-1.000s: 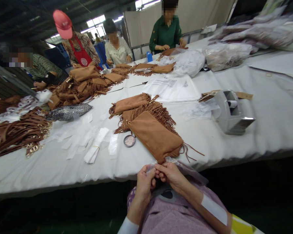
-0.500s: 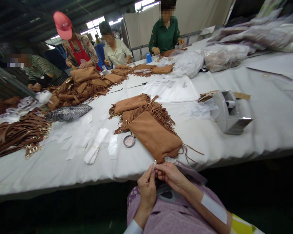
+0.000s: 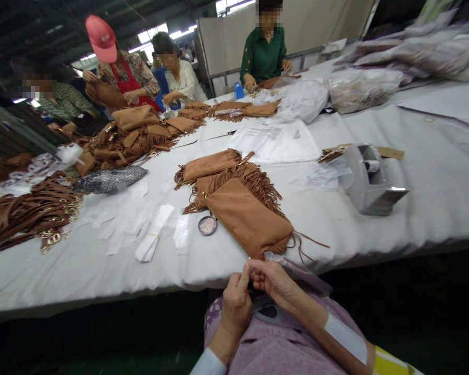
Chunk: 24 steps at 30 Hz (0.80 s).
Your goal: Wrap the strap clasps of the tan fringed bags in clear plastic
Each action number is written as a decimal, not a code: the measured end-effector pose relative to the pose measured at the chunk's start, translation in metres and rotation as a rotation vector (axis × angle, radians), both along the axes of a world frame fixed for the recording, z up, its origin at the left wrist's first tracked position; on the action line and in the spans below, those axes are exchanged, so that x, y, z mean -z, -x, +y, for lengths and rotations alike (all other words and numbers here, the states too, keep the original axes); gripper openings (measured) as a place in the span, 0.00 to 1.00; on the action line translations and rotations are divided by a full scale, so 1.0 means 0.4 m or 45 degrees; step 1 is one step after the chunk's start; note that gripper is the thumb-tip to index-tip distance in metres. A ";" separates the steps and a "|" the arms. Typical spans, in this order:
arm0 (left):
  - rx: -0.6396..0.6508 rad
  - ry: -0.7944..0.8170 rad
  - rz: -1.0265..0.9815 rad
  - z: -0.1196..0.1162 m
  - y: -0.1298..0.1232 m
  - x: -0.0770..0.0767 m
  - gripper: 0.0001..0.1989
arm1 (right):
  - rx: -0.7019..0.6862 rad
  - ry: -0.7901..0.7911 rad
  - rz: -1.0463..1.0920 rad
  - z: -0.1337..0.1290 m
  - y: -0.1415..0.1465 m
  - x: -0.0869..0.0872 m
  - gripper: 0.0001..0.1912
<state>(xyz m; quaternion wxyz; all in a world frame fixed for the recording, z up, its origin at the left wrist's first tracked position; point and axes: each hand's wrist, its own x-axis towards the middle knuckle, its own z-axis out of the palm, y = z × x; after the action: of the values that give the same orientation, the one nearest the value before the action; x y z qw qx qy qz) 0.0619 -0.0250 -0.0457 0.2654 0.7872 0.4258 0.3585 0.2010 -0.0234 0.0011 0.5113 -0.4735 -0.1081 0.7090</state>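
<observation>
Two hands meet fingertip to fingertip at the near corner of a brown bag.
Left hand and right hand are both closed in a pinch; what lies between the fingertips is too small to tell. The bag lies flat at the edge of the tabletop, so a hard tug could drag it off, and a sideways swing might knock the round dish just beside it.

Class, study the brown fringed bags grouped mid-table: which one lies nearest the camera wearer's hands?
The front bag: its lower corner sits at the fingertips of the left hand and right hand, while the other bags lie farther away.
</observation>
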 end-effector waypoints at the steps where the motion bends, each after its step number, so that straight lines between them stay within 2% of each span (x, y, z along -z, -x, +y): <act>1: -0.018 -0.007 0.015 -0.001 -0.002 0.000 0.23 | -0.017 -0.007 -0.029 0.002 0.002 0.003 0.16; 5: -0.022 0.144 -0.102 -0.009 -0.011 -0.023 0.22 | -0.067 -0.027 -0.079 0.009 0.005 0.010 0.19; 7: -0.038 0.314 -0.206 -0.017 -0.012 -0.047 0.21 | -0.068 -0.022 -0.111 0.011 0.003 0.008 0.19; 9: -0.151 0.517 -0.265 -0.031 -0.003 -0.070 0.21 | -0.073 -0.025 -0.128 0.012 0.000 0.005 0.18; 11: -0.286 0.719 -0.303 -0.048 0.021 -0.085 0.20 | -0.083 -0.031 -0.130 0.013 -0.005 0.003 0.18; 15: -0.337 0.967 -0.472 -0.062 0.107 -0.087 0.19 | -0.081 0.005 -0.174 0.017 -0.020 0.013 0.17; 17: -0.464 1.011 -0.666 -0.042 0.144 -0.087 0.21 | -0.086 0.028 -0.200 0.021 -0.028 0.022 0.17; 19: -0.585 1.028 -0.814 -0.006 0.155 -0.095 0.24 | -0.095 0.026 -0.209 0.024 -0.034 0.027 0.18; 21: -0.524 1.072 -0.811 0.035 0.130 -0.110 0.27 | -0.093 0.008 -0.220 0.027 -0.038 0.026 0.18; 24: -0.186 1.149 -0.578 0.075 0.048 -0.128 0.27 | -0.100 -0.013 -0.304 0.027 -0.044 0.015 0.20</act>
<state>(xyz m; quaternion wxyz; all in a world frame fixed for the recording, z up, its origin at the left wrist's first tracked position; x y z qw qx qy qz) 0.0428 0.0049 0.0056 0.6389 0.4647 0.5237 0.3186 0.2187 -0.0126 -0.0049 0.4692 -0.5473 -0.1904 0.6664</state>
